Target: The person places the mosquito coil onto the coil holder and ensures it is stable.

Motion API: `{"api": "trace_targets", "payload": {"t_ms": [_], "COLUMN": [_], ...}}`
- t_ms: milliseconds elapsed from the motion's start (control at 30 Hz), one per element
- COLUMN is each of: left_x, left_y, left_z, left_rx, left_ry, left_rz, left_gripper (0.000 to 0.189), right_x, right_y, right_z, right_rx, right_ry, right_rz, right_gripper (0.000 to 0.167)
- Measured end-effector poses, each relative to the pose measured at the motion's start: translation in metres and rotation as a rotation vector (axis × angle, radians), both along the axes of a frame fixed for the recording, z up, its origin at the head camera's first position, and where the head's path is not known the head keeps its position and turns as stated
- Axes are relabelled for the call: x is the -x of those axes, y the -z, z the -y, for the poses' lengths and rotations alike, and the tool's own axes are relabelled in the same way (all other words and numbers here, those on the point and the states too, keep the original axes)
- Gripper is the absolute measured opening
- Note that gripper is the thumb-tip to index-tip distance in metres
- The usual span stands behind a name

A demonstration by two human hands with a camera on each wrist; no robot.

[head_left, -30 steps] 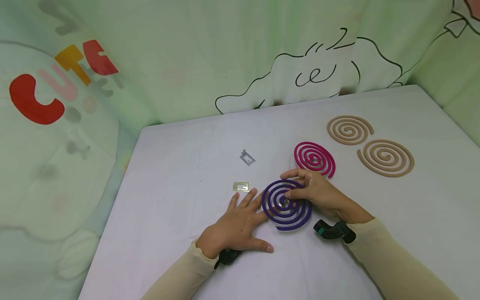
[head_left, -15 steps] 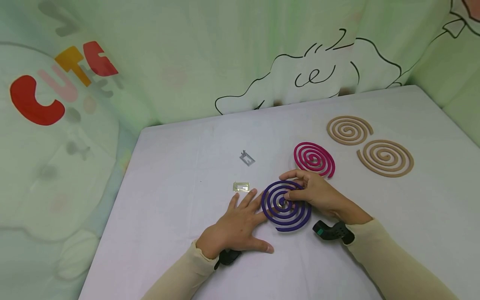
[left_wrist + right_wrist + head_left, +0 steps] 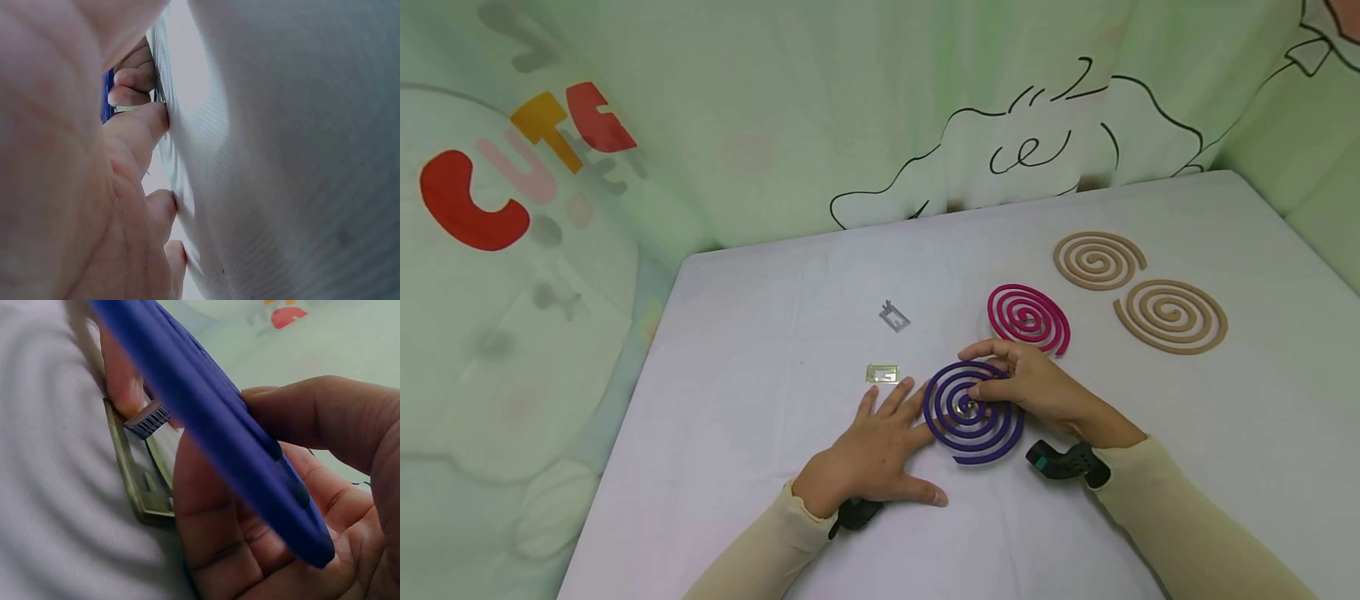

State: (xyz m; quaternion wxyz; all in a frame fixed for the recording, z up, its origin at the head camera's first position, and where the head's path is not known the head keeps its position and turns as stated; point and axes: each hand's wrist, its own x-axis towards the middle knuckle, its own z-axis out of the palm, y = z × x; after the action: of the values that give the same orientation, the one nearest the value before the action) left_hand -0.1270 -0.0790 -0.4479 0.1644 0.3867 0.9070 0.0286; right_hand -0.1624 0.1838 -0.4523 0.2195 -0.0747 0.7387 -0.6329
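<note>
A dark purple mosquito coil [image 3: 976, 458] is tilted above the white cloth, pinched by my right hand [image 3: 1037, 385]. In the right wrist view the thumb presses one face of the coil [image 3: 212, 453] and the curled fingers lie behind it. Beneath it a brass-coloured coil stand [image 3: 129, 475] lies on the cloth with a ribbed tab raised from its frame. My left hand [image 3: 880, 450] rests spread on the cloth, and its index finger reaches under the coil. That left fingertip [image 3: 122, 381] touches the stand. Whether the coil's centre sits on the tab I cannot tell.
Behind the right hand lies a pink coil [image 3: 1026, 315], with a grey metal piece partly visible under it. Two tan coils [image 3: 1097, 260] lie farther right. A gold stand [image 3: 870, 374] and a grey stand [image 3: 887, 320] lie beyond the left fingertips. Printed curtains [image 3: 760, 150] border the table.
Almost nothing differs: the purple coil shifts very slightly in the right hand's pinch. The left hand stays in place.
</note>
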Motion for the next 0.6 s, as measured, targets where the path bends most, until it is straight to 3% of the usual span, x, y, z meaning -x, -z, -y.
{"api": "trace_targets", "payload": {"t_ms": [600], "left_x": [-0.0003], "left_y": [0.0008], "left_z": [0.0006], "left_rx": [-0.005], "left_ry": [0.003], "left_rz": [-0.002], "left_gripper": [0.103], "right_x": [0.0003], "right_y": [-0.0001], "right_z": [-0.0004], "right_rx": [0.008], "right_ry": [-0.003], "right_rz": [-0.004], "right_gripper": [0.056]}}
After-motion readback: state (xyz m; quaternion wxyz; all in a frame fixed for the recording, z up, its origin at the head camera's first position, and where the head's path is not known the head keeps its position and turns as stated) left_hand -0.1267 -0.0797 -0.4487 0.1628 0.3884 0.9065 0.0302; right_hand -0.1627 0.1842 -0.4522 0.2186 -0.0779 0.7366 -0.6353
